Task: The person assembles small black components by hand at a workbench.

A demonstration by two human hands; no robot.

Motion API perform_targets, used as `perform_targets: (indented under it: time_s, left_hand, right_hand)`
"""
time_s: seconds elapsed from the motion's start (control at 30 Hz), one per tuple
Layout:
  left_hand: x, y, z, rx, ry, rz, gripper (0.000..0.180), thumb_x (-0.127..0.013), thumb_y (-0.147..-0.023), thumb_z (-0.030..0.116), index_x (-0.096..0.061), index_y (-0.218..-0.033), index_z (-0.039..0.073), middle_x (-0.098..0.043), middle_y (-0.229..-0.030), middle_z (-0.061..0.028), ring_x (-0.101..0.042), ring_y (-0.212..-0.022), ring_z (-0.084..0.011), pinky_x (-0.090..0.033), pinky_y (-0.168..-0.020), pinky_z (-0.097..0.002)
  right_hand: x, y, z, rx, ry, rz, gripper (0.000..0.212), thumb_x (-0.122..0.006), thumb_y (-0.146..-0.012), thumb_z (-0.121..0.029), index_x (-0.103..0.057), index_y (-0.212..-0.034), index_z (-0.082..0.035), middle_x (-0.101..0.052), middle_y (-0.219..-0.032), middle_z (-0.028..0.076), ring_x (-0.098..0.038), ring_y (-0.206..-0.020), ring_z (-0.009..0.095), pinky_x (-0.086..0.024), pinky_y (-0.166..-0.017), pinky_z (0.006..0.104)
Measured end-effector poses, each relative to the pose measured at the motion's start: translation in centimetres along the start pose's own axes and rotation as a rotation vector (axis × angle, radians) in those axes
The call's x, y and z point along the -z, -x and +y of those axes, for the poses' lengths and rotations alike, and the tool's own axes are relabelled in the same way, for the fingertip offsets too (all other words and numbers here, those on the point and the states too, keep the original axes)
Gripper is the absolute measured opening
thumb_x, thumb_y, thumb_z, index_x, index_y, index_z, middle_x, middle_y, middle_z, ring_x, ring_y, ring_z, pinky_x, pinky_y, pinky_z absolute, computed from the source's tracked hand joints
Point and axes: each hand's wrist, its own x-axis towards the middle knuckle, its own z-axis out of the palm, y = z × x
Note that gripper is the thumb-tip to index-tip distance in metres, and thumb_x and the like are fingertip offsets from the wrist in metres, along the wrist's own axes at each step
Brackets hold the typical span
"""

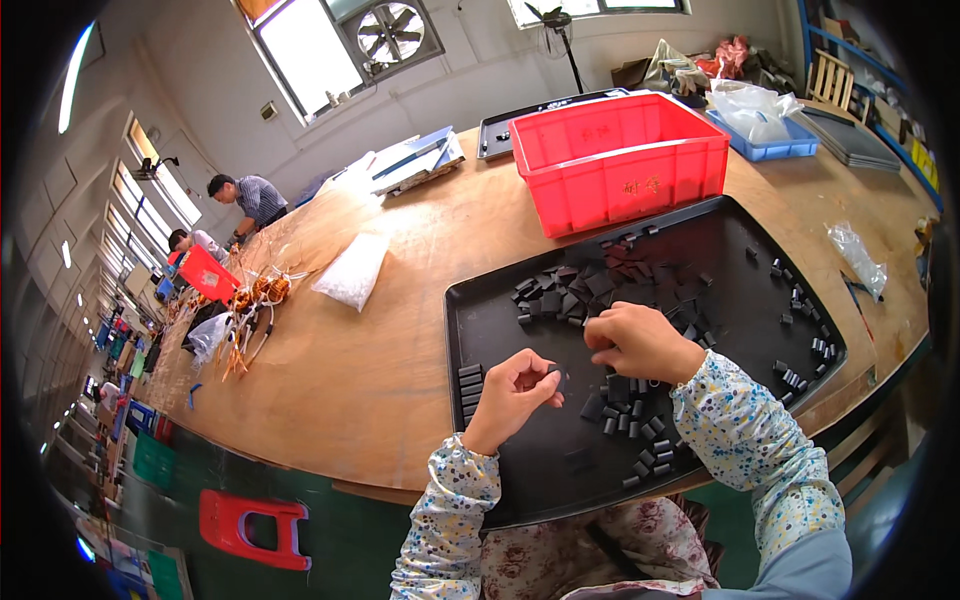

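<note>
A large black tray [470, 330] lies before me on the wooden table. My left hand [512, 397] is over its left half, thumb and fingers pinched together; a small dark piece seems to show at the fingertips, too unclear to name. Over the middle is my right hand [640, 342], its fingers curled down and close to the black pieces; whether they grip one is hidden. Flat black pieces [560, 292] are heaped at the tray's far middle. Small black cylinders [640, 425] lie between my forearms, and a row of black bars [469, 385] lines the left edge.
Behind the tray stands a red bin [625, 185]. A blue tray with plastic bags [770, 140] is at the far right. Left on the table are a white bag [353, 270] and a wire bundle [262, 295]. People work farther left; a red stool [255, 528] is on the floor.
</note>
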Motion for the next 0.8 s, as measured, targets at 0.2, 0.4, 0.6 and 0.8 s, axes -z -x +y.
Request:
perform_targets:
  time_s: [0.2, 0.4, 0.6, 0.8]
  left_hand:
    - [-0.3, 0.0, -1.4, 0.021, 0.14, -0.058, 0.011, -0.067, -0.093, 0.004, -0.058, -0.097, 0.001, -0.067, -0.102, -0.0096, -0.067, -0.087, -0.013, -0.058, -0.081, -0.0266]
    - [-1.0, 0.3, -0.8, 0.016, -0.024, -0.024, 0.025, -0.073, -0.088, 0.002, -0.061, -0.109, -0.001, -0.068, -0.103, -0.0066, -0.065, -0.096, -0.0104, -0.054, -0.088, -0.0252]
    - [-0.2, 0.4, -1.9, 0.066, -0.127, -0.077, 0.02, -0.074, -0.087, 0.003, -0.063, -0.102, -0.001, -0.068, -0.1, -0.0053, -0.065, -0.095, -0.0096, -0.054, -0.085, -0.0247]
    - [0.1, 0.2, -1.8, 0.145, -0.136, -0.081, 0.017, -0.074, -0.087, 0.004, -0.062, -0.098, -0.001, -0.068, -0.09, -0.003, -0.066, -0.086, -0.0093, -0.055, -0.078, -0.0239]
  right_hand:
    - [-0.9, 0.2, 1.3, 0.084, 0.038, -0.085, 0.014, -0.075, -0.075, -0.011, -0.065, -0.084, -0.008, -0.067, -0.081, 0.006, -0.061, -0.085, 0.03, -0.048, -0.08, 0.0383]
    - [-2.6, 0.2, 0.0, -0.038, -0.207, 0.007, 0.011, -0.072, -0.079, -0.007, -0.061, -0.083, -0.005, -0.065, -0.081, 0.008, -0.061, -0.092, 0.033, -0.049, -0.08, 0.0434]
    - [-2.5, -0.2, -0.7, -0.086, -0.612, 0.06, 0.011, -0.069, -0.084, 0.003, -0.063, -0.092, -0.002, -0.067, -0.082, 0.01, -0.067, -0.081, 0.018, -0.052, -0.074, 0.0313]
    - [-2.8, -0.3, -1.2, -0.089, -0.956, 0.048, 0.006, -0.068, -0.089, 0.001, -0.063, -0.092, 0.0, -0.067, -0.083, 0.002, -0.06, -0.079, 0.005, -0.05, -0.071, 0.0255]
